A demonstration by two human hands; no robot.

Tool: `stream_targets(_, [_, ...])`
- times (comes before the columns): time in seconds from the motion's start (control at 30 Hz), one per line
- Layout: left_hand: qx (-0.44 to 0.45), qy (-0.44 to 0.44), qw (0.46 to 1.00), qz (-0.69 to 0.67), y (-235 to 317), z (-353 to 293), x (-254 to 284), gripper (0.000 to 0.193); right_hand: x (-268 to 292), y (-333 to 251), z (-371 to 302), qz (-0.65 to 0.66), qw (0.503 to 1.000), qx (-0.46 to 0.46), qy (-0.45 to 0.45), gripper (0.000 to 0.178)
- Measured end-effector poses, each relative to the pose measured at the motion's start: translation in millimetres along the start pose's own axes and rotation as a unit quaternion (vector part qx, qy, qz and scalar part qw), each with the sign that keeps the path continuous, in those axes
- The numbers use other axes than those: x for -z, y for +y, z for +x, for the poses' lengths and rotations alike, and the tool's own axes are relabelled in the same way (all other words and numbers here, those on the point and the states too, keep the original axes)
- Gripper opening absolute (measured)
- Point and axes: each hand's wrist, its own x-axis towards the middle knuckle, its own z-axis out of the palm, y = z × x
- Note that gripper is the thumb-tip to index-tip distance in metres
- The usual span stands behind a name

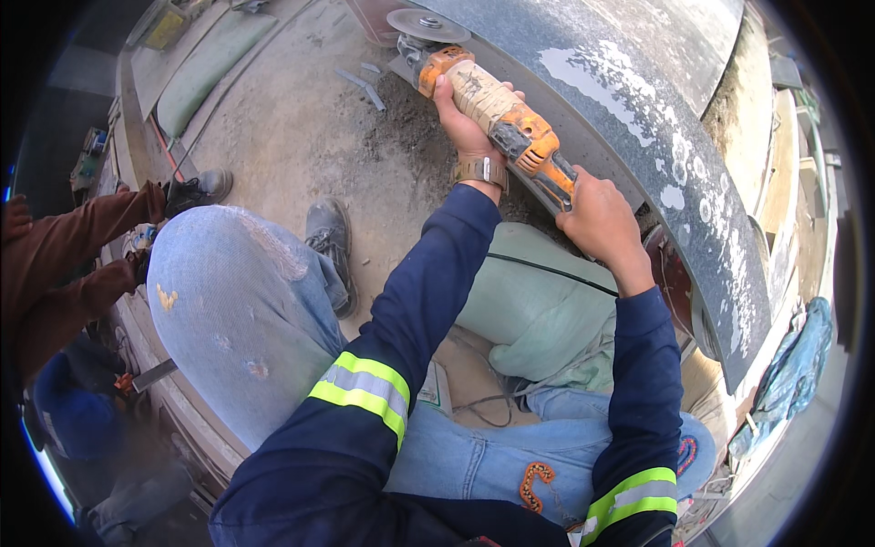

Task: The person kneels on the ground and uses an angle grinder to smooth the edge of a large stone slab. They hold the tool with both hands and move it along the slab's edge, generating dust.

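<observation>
Both my hands are closed on an orange angle grinder whose middle is wrapped in worn tan tape. My left hand cradles the body from below near the gear head, thumb along its near side. Around the rear handle my right hand is wrapped. The grinder's round grey disc lies at the far edge of a large grey stone slab with whitish patches. Whether disc and slab touch, I cannot tell. A watch sits on my left wrist.
A black cable crosses pale green sacking beneath my arms. Thin offcut strips lie on the dusty ground. At the left another person's brown sleeve shows. Blue plastic sheeting lies on the right.
</observation>
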Motion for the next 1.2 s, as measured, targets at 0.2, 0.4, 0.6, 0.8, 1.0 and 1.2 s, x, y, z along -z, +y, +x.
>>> stream_targets(0.2, [0.008, -0.007, 1.000, -0.015, -0.5, 0.9, 5.3, 0.072, 0.1, 0.3, -2.1, 0.008, 1.000, -0.003, -0.001, 0.043])
stream_targets(0.4, [0.012, -0.001, 1.000, -0.010, -2.4, -2.8, 4.0, 0.071, 1.2, 2.3, -3.4, 0.002, 1.000, -0.009, -0.015, 0.047])
stream_targets(0.6, [0.002, 0.008, 1.000, 0.015, -4.5, -10.6, -3.0, 0.070, 0.8, 6.2, -6.6, -0.005, 1.000, -0.011, -0.011, 0.055])
stream_targets(0.8, [0.011, 0.011, 1.000, 0.003, -6.4, -12.5, -1.1, 0.070, 1.2, 7.8, -7.1, -0.010, 1.000, -0.017, -0.021, 0.058])
stream_targets(1.0, [0.009, 0.013, 1.000, 0.006, -8.8, -14.3, -1.1, 0.070, 1.8, 8.4, -10.8, -0.006, 1.000, -0.018, -0.020, 0.059])
stream_targets(1.2, [0.012, 0.017, 1.000, 0.010, -4.9, -11.2, 4.6, 0.071, 0.6, 3.1, -7.0, -0.010, 0.999, -0.024, -0.030, 0.058])
